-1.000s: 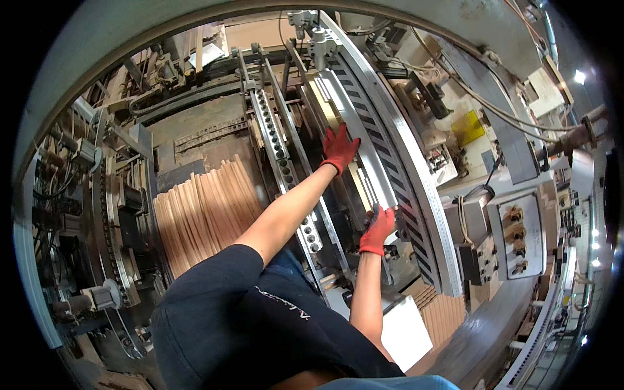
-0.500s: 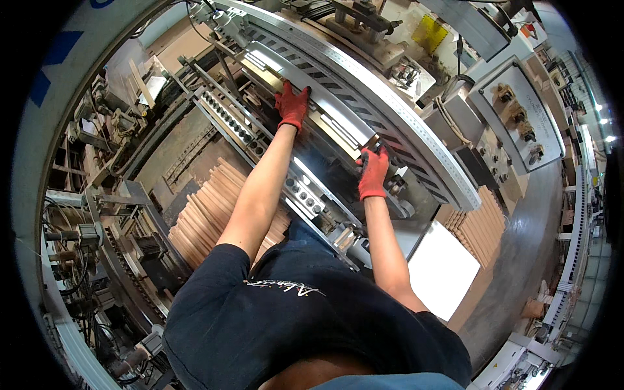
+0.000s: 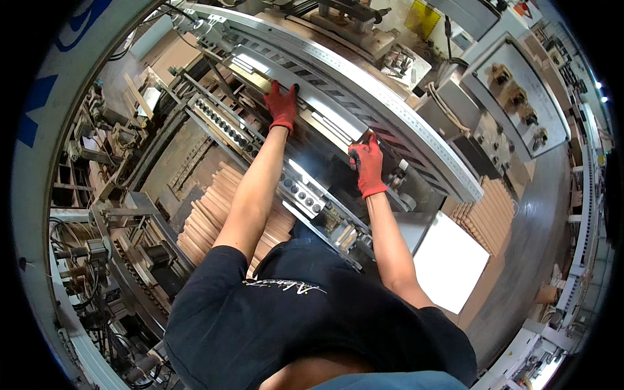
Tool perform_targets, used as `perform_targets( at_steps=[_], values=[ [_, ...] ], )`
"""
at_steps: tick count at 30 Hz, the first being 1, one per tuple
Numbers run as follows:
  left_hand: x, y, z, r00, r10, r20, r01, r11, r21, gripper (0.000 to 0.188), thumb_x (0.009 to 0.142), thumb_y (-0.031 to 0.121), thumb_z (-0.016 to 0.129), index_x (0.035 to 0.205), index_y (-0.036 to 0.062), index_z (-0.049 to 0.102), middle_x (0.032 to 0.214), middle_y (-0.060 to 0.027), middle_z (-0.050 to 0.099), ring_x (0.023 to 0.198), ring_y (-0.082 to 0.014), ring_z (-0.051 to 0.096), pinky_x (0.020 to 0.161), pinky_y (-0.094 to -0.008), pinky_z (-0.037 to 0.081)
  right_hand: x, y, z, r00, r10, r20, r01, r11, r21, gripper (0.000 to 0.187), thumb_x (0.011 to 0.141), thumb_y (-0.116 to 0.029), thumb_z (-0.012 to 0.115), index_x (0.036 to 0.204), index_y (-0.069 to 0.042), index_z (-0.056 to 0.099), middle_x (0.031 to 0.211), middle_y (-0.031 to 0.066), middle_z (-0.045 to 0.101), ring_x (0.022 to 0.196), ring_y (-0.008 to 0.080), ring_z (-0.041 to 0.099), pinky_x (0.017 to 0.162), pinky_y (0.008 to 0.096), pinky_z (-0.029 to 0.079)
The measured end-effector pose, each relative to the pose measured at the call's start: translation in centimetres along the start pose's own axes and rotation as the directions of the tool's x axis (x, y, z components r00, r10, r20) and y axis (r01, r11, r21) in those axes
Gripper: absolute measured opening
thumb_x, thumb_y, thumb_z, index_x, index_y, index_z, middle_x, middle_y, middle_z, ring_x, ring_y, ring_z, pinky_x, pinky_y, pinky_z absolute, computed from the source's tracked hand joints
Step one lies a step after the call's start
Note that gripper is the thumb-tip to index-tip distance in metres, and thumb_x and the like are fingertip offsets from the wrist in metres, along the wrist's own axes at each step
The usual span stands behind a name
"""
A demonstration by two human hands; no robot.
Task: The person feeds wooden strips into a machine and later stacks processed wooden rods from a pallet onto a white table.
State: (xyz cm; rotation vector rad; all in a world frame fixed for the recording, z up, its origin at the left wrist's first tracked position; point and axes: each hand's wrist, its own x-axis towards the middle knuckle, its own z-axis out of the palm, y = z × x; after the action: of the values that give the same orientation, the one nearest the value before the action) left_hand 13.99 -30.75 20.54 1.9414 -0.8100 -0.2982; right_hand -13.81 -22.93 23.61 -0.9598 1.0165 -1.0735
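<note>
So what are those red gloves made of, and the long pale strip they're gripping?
The gloves on the left hand and right hand look like knitted fabric: matte, ribbed cuffs. The long strip looks like metal: pale, smooth, bright sheen, though painted board cannot be ruled out.

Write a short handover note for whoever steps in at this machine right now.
Left hand: red glove, fingers curled over the far end of the long shiny metal plate in the machine.
Right hand: red glove, gripping the plate's near end, beside the slotted grey rail.
Plate lies along the rail, held at both ends; whether it is seated cannot be told.
Flat cardboard stack sits below the left arm, white sheet at the right.
Left: settle the plate, release.
</note>
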Motion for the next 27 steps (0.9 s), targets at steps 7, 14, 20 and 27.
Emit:
perform_targets(
  at_steps=[7, 14, 20, 27],
  values=[
    [2.2, -4.5, 1.2, 0.891, 0.091, -0.445, -0.224, 0.941, -0.255, 0.061, 0.091, 0.040, 0.065, 0.133, -0.0014, 0.049, 0.131, -0.0292, 0.055, 0.129, -0.0429, 0.047, 0.103, -0.0483, 0.041, 0.7, 0.5, 1.4, 0.981, 0.144, 0.127, -0.169, 0.961, 0.219, 0.029, 0.090, -0.014, 0.061, 0.113, -0.007, 0.045, 0.085, 0.0097, 0.065, 0.057, 0.0135, 0.057, 0.045, 0.0246, 0.040],
    [1.8, -3.9, 2.6, 0.904, -0.334, -0.268, 0.206, 0.887, -0.413, 0.054, 0.097, 0.045, 0.052, 0.122, -0.0029, 0.053, 0.123, -0.0335, 0.058, 0.118, -0.0500, 0.053, 0.099, -0.0516, 0.043, -0.3, 1.3, 0.0, 0.991, 0.118, 0.057, -0.123, 0.987, 0.098, 0.040, 0.090, -0.014, 0.060, 0.125, -0.008, 0.041, 0.085, 0.0091, 0.066, 0.055, 0.0136, 0.058, 0.042, 0.0229, 0.043],
    [5.2, -4.8, 4.0, 0.786, -0.615, -0.057, 0.496, 0.684, -0.535, 0.070, 0.093, 0.053, 0.054, 0.134, -0.0035, 0.050, 0.134, -0.0306, 0.054, 0.127, -0.0443, 0.051, 0.106, -0.0485, 0.041, 1.1, 1.3, -1.7, 0.964, 0.233, 0.130, -0.247, 0.963, 0.106, 0.036, 0.092, -0.012, 0.059, 0.122, -0.004, 0.042, 0.083, 0.0087, 0.062, 0.056, 0.0142, 0.058, 0.043, 0.0246, 0.044],
    [3.7, -2.4, 4.8, 0.783, -0.610, -0.118, 0.438, 0.677, -0.592, 0.064, 0.095, 0.051, 0.053, 0.121, -0.0078, 0.055, 0.120, -0.0297, 0.061, 0.115, -0.0444, 0.058, 0.093, -0.0491, 0.046, -1.4, -1.4, -1.6, 0.991, 0.117, 0.062, -0.108, 0.986, -0.129, 0.017, 0.094, -0.014, 0.056, 0.105, -0.001, 0.056, 0.075, 0.0055, 0.065, 0.053, 0.0099, 0.055, 0.046, 0.0239, 0.042]
  ],
)
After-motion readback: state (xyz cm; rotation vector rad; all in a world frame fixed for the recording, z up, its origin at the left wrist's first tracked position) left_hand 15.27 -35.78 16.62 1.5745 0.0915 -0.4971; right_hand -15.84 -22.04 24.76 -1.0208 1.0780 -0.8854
